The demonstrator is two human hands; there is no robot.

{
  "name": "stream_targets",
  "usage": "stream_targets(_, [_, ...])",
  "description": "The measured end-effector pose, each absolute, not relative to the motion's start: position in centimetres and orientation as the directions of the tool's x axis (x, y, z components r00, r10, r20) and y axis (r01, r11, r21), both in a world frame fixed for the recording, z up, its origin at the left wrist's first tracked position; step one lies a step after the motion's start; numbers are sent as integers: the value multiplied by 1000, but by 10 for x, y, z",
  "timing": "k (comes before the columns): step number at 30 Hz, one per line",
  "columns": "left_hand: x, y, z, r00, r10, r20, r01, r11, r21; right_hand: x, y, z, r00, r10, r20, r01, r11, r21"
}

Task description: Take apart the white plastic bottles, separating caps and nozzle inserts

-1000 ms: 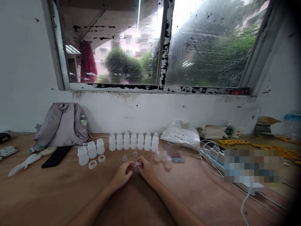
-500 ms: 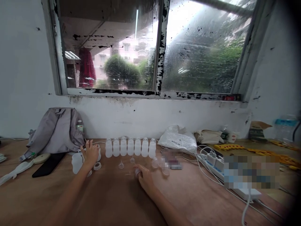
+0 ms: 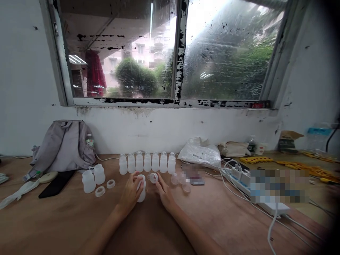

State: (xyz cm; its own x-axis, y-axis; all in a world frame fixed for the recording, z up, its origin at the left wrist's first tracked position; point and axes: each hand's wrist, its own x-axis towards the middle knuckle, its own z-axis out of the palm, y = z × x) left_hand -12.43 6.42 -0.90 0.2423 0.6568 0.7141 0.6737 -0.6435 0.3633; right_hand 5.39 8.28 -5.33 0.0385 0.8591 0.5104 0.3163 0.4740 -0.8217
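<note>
In front of me, my left hand [image 3: 133, 189] is closed around an open white baby bottle [image 3: 142, 193], upright over the table. My right hand [image 3: 164, 193] pinches a translucent bottle ring [image 3: 153, 178] beside the bottle's mouth; whether a teat sits in it, I cannot tell. Several capped baby bottles [image 3: 147, 162] stand in a row behind both hands. To the left are two uncapped bottles [image 3: 88, 182] and two loose white rings [image 3: 100, 192]. A few clear dome caps [image 3: 186, 188] lie right of my right hand.
A grey backpack [image 3: 62, 145] and a black phone [image 3: 56, 184] lie at the left. Against the wall is a white plastic bag [image 3: 200, 154]. On the right, a white power strip [image 3: 275, 207] trails cables across the table, near yellow plastic parts [image 3: 256, 160].
My left hand has brought a bottle from the left group to the middle. My right hand has lifted the ring off the table and turned it toward the bottle.
</note>
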Motion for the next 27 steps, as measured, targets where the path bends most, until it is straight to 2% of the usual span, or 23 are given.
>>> stream_targets(3, [-117,68,-24,244,672,699,606,-669,431,55,85,-55,34,874,485,252,462,-850])
stream_targets(8, [-113,75,-46,161,775,611,412,-616,672,53,82,-51,26,870,493,230,475,-850])
stream_targets(10, [-114,76,-49,167,797,580,433,-588,684,52,80,-49,29,860,509,240,488,-839])
stream_targets(14, [-123,75,-42,190,755,627,598,-596,536,51,79,-47,41,849,527,243,503,-830])
stream_targets(18, [-139,71,-34,286,682,673,680,-639,359,50,77,-43,33,851,525,264,499,-826])
stream_targets(27, [-147,70,-35,380,643,665,704,-668,244,48,73,-38,-30,859,512,293,497,-817])
